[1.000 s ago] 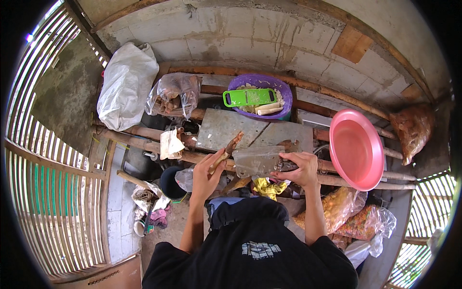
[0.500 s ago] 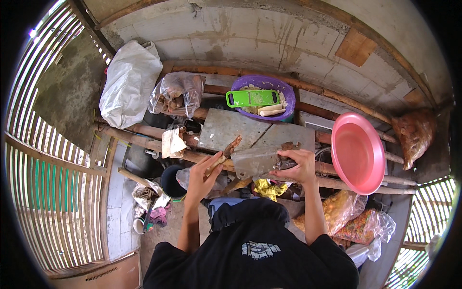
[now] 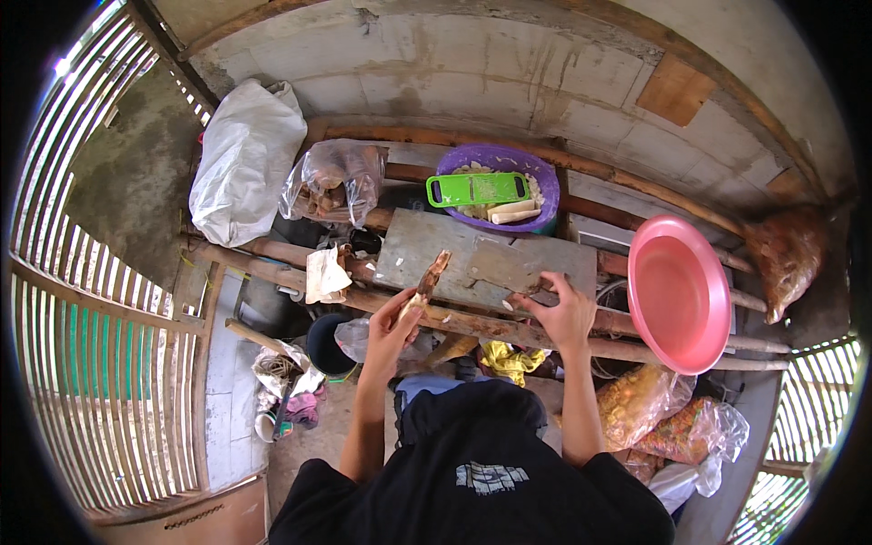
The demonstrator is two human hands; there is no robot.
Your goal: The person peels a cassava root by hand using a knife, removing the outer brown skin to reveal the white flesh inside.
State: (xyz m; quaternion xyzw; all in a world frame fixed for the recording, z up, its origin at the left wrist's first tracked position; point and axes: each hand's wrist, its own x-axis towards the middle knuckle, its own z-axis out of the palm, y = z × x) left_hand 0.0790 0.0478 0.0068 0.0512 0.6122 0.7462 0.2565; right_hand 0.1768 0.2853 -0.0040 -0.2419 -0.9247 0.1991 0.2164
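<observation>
The root (image 3: 427, 291), pale toward its lower end and dark brown at its tip, stands slanted in front of the person, tip pointing up and slightly right; the left hand (image 3: 392, 325) grips it by the lower part, fingers curled closely around it; the tip overlaps the near left part of the slab (image 3: 413, 247) in view, and whether it touches I cannot tell; to its right, a gap of open air lies between the root and the blade (image 3: 502, 263), a broad, flat, brown-stained piece; the right hand (image 3: 568, 316) has thumb and fingers pinched around the blade's dark near end, with the far edge reaching over the slab; the slab's near edge runs along a pole (image 3: 481, 325), below both hands' fingertips; its far edge meets the purple basin (image 3: 549, 186), which bears a green grater (image 3: 477, 189) laid across it and peeled pieces (image 3: 513, 214) beneath; left of the slab, a scrap of paper (image 3: 325, 275) sits near its edge, and a clear bag (image 3: 334, 177) stands just behind that, beside a white sack (image 3: 250, 163); on the right, the pink basin (image 3: 679, 295) stands apart from the slab, with a strip between them beside the right hand; below the poles are a dark bucket (image 3: 331, 347) on the left and a yellow cloth (image 3: 510, 361) between the forearms.
</observation>
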